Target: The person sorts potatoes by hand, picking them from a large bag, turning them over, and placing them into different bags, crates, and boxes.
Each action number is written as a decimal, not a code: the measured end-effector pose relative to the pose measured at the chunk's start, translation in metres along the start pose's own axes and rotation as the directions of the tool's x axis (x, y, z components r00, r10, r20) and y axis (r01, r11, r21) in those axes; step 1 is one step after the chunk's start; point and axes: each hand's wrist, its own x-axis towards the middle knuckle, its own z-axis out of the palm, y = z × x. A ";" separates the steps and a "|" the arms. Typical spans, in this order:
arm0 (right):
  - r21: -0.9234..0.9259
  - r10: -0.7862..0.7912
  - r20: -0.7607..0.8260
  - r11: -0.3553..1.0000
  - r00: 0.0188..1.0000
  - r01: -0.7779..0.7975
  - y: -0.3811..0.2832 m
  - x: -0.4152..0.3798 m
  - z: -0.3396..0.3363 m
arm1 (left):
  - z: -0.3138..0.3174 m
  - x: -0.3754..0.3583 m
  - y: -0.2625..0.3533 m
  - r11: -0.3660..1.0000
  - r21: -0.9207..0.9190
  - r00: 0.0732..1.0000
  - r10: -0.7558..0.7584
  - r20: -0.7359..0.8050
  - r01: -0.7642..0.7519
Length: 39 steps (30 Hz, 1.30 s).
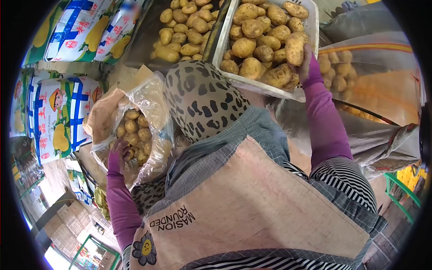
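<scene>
At the right edge of the white plastic crate (219, 47), my right hand (307, 63) is closed on a large potato (295, 48); its fingers are mostly hidden. Many other potatoes (252, 28) fill that crate. My left hand (118, 151) reaches into an open paper bag (102, 110) lined with clear plastic (155, 96). Its fingers lie spread over the smaller potatoes (132, 126) inside, touching those near the left side. Part of this hand's underside is hidden.
A dark bin of potatoes (182, 29) stands beyond my leopard-print knee (198, 101). Printed potato sacks (63, 114) are stacked at the left. To the right is a mesh sack of potatoes (339, 74), with a green metal frame (398, 191) behind it.
</scene>
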 end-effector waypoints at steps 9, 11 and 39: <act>-0.613 -0.499 0.305 0.549 0.811 0.568 0.055 0.009 0.038 | -0.016 -0.029 -0.038 0.993 0.079 0.982 -0.076 -0.176 0.091; -0.634 -0.566 0.367 0.429 0.738 0.644 0.054 0.013 0.054 | -0.021 -0.033 -0.052 0.989 0.034 0.971 -0.135 -0.195 0.144; -0.644 -0.444 0.628 0.165 0.639 0.747 0.011 0.183 0.119 | -0.034 0.094 -0.101 0.490 0.809 0.943 0.108 0.315 -0.326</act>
